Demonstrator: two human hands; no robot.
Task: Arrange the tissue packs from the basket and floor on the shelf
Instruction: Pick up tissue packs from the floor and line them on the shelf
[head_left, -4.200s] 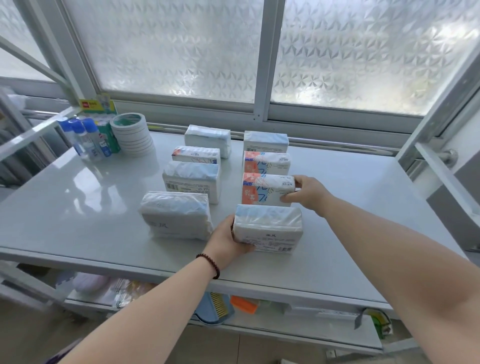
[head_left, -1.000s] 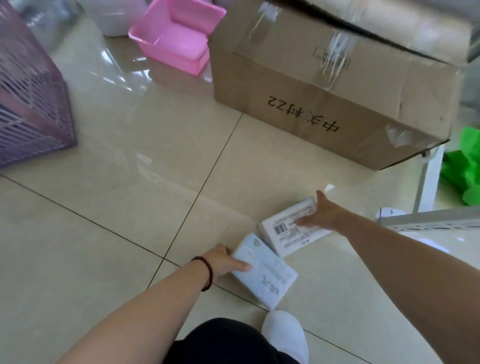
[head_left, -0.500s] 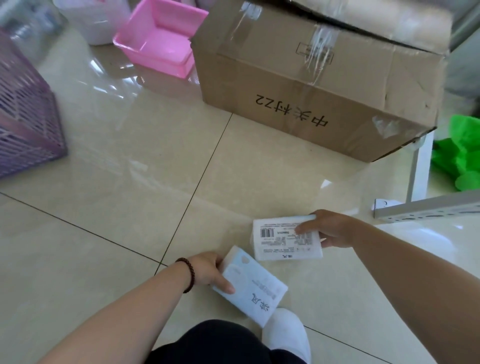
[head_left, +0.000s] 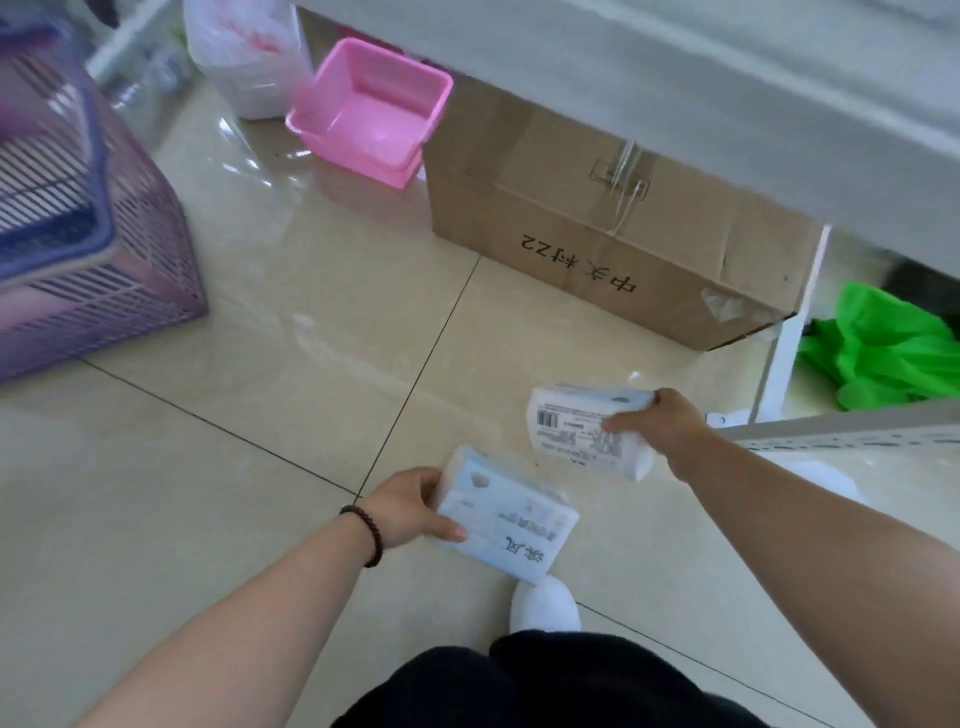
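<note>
A tissue pack in each hand, above the tiled floor.

The left hand (head_left: 410, 506) grips a blue-faced pack (head_left: 506, 514) by its end, thumb on top; the right hand (head_left: 662, 423) clasps a white pack (head_left: 576, 428) with its barcode side up. Beyond them stand a cardboard box (head_left: 597, 234), a pink tub (head_left: 369, 111) and, at far left, a purple basket (head_left: 98, 280). The shelf edge (head_left: 675, 104) runs overhead.

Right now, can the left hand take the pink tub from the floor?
Probably not at once. The left hand already grips a tissue pack, and the pink tub sits far off across bare floor beside the cardboard box. Nothing blocks the way.
</note>
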